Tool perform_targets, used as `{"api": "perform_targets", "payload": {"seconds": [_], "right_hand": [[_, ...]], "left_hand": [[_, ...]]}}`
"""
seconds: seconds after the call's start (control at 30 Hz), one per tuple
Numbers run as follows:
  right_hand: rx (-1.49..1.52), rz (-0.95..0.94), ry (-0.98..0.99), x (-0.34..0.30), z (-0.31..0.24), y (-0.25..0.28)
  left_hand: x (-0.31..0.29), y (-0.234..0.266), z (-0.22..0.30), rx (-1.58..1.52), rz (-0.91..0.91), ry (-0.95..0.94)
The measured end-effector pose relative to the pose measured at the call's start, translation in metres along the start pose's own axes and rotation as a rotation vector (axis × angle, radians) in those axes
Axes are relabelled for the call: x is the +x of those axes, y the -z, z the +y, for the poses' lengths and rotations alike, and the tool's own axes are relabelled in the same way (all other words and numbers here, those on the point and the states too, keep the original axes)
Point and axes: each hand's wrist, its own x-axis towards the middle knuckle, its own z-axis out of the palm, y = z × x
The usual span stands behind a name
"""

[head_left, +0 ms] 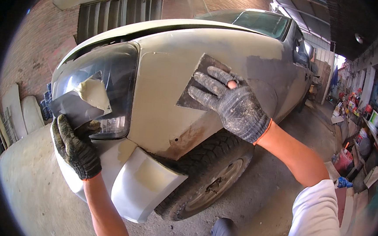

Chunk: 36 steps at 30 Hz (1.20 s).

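Note:
My left hand (75,147), in a dark knitted glove, grips the lower edge of a grey flat mixing plate (70,106) in front of the headlight. A lump of cream body filler (95,94) sits on it. Against the fender (167,81) my right hand (234,99), in a stained grey glove with one fingertip bare, presses a dark rectangular filler spreader (194,101). Its fingers lie stretched over the sheet, and the thumb is hidden. Cream and grey patches cover the fender, with a bare brownish area (187,137) by the wheel arch.
Below the fender stands the front tyre (211,172), next to a white bumper corner (145,185). The dark-rimmed headlight (121,82) is at left. Tins, a red bucket (343,160) and clutter line the right wall. Panels (18,110) lean at far left.

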Motion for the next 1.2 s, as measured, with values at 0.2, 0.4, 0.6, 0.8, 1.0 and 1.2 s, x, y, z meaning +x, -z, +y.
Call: {"api": "perform_targets", "payload": {"seconds": [0.2, 0.4, 0.6, 0.8, 1.0, 1.2], "right_hand": [[-0.145, -0.079, -0.022, -0.022, -0.012, 0.007], [-0.121, -0.127, -0.085, -0.037, -0.026, 0.021], [-0.132, -0.325, 0.036, -0.011, -0.007, 0.053], [0.782, -0.112, 0.055, 0.067, 0.006, 0.04], [1.69, -0.092, -0.049, 0.099, -0.004, 0.029], [1.287, -0.018, 0.079, 0.102, -0.001, 0.023]], "left_hand": [[0.002, 0.003, -0.006, 0.093, 0.019, -0.114], [0.005, 0.007, -0.006, 0.097, 0.051, -0.032], [0.002, -0.002, 0.001, 0.243, 0.015, -0.047], [-0.002, -0.006, 0.002, 0.057, -0.054, -0.045], [0.002, -0.013, 0.004, 0.152, 0.09, -0.038], [-0.008, -0.012, 0.012, -0.009, -0.048, 0.043]]}}
